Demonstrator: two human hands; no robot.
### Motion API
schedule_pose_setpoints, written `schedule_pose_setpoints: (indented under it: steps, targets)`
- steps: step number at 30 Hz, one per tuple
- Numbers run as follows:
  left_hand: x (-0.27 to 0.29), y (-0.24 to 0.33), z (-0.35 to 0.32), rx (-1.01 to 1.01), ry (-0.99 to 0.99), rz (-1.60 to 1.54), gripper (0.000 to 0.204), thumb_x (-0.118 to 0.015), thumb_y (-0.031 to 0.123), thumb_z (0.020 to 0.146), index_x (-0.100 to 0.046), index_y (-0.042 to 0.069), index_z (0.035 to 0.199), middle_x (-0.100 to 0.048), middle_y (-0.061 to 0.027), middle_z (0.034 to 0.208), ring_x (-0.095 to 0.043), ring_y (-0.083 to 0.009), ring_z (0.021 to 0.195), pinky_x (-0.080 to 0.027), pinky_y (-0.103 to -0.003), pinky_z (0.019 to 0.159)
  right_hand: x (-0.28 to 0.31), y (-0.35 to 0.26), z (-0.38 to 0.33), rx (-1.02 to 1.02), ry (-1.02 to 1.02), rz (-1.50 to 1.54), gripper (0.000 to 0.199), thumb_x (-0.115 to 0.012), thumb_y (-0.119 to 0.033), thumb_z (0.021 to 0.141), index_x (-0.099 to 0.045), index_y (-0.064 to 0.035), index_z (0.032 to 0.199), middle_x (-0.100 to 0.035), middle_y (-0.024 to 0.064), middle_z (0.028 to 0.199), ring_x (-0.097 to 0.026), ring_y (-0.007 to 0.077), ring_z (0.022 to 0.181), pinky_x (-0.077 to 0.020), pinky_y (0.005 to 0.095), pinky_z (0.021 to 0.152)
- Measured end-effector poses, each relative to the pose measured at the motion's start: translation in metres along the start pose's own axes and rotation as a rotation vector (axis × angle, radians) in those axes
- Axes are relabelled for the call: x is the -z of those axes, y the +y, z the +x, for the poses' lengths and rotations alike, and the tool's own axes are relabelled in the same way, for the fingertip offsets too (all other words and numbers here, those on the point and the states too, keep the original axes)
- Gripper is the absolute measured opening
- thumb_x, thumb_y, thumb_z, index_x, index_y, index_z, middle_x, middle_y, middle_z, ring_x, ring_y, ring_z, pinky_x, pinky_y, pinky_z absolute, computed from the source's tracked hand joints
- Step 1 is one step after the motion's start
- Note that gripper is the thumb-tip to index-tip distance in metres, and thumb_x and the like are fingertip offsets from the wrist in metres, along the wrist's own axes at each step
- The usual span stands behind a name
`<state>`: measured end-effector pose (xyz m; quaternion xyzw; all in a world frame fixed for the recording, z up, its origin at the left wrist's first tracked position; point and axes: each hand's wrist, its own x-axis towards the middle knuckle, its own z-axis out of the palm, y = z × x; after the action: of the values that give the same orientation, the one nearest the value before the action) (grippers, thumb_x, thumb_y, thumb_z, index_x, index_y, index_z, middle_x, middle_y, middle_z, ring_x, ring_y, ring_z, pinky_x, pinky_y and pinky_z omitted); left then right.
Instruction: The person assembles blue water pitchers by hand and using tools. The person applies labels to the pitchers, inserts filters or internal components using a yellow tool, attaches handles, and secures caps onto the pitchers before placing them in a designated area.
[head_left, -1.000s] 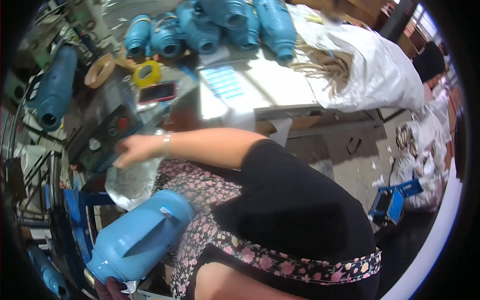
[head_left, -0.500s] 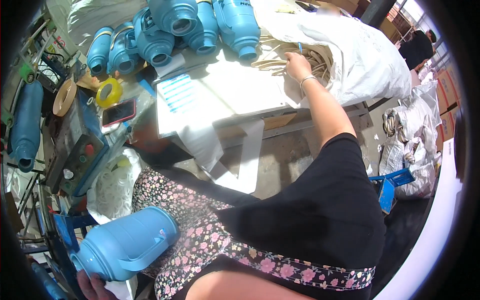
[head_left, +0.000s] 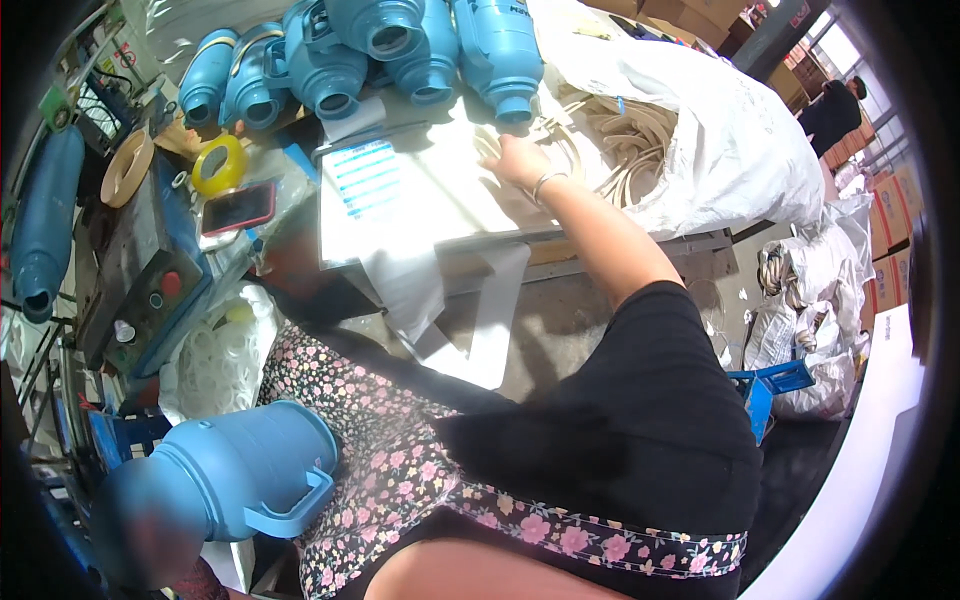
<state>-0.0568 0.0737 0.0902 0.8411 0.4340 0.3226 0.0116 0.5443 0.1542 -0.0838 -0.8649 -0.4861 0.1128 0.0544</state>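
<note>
A blue plastic thermos flask casing lies on its side against my flowered apron at the lower left, its handle turned toward me. My left hand grips it at the neck end; a blur hides most of the fingers. Over the white tabletop, my right hand is closed on a cream strap, whose loop curves out beside it. Many similar cream straps spill from the mouth of a white woven sack. Just beyond the right hand, several blue flask casings lie stacked.
On the left stand a machine box with a red button, a phone, yellow tape and a bag of white rings. A printed sheet lies on the table. Stuffed sacks and a distant person are at right.
My right hand has drawn left from the sack's mouth, bringing a cream strap over the tabletop. The casing in my left hand has shifted slightly left, its handle turning.
</note>
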Motion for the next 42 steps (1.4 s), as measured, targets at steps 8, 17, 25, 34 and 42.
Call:
schedule_pose_setpoints:
  steps: [8,17,25,34,42]
  targets:
    - [0.009,-0.081,-0.074,-0.004,-0.044,-0.026,0.029,-0.062,0.015,0.076,-0.062,0.001,0.102,-0.061,-0.0157,0.107,-0.055,-0.0308,0.100,-0.041,-0.044,0.089,0.055,0.034,-0.002,-0.032,0.114,-0.074,0.045,-0.062,-0.043,0.085,-0.068,-0.0023,0.104,-0.067,0.0196,0.102,-0.065,0.0338,0.096,-0.0491,0.0426,0.084]
    - [0.004,-0.090,-0.113,-0.223,-0.302,0.787,0.035,-0.064,0.024,0.074,-0.057,0.006,0.103,-0.055,-0.0126,0.098,-0.050,-0.0287,0.092,-0.039,-0.042,0.085,0.077,0.044,0.073,-0.071,0.098,0.011,0.022,-0.060,-0.016,0.083,-0.070,-0.0044,0.099,-0.068,0.0182,0.096,-0.067,0.0281,0.085,-0.0523,0.0384,0.076]
    - [0.027,-0.015,-0.044,0.146,0.036,0.168,0.041,-0.052,0.014,0.091,-0.051,0.003,0.130,-0.051,-0.0157,0.132,-0.048,-0.0291,0.123,-0.036,-0.040,0.104,0.143,-0.195,-0.021,0.806,0.232,-0.618,0.022,-0.055,-0.006,0.084,-0.069,-0.0035,0.100,-0.069,0.0181,0.089,-0.068,0.0323,0.082,-0.0539,0.0415,0.074]
    - [-0.002,-0.037,0.017,0.294,0.298,-0.745,0.042,-0.057,0.012,0.093,-0.050,0.006,0.134,-0.062,-0.0131,0.118,-0.064,-0.0185,0.097,-0.052,-0.030,0.084,0.000,-0.375,-0.208,0.618,-1.097,1.531,0.027,-0.058,-0.016,0.090,-0.057,-0.0025,0.113,-0.061,0.0039,0.090,-0.056,0.0110,0.076,-0.0471,0.0255,0.066]
    - [-0.034,-0.046,-0.043,0.829,0.456,-1.221,0.042,-0.062,0.025,0.091,-0.052,0.002,0.125,-0.058,-0.0012,0.072,-0.057,-0.0119,0.058,-0.048,-0.023,0.051,-0.038,-0.386,-0.199,0.872,-0.962,1.445,0.032,-0.069,-0.017,0.082,-0.059,-0.0007,0.108,-0.062,0.0078,0.086,-0.058,0.0112,0.075,-0.0482,0.0274,0.062]
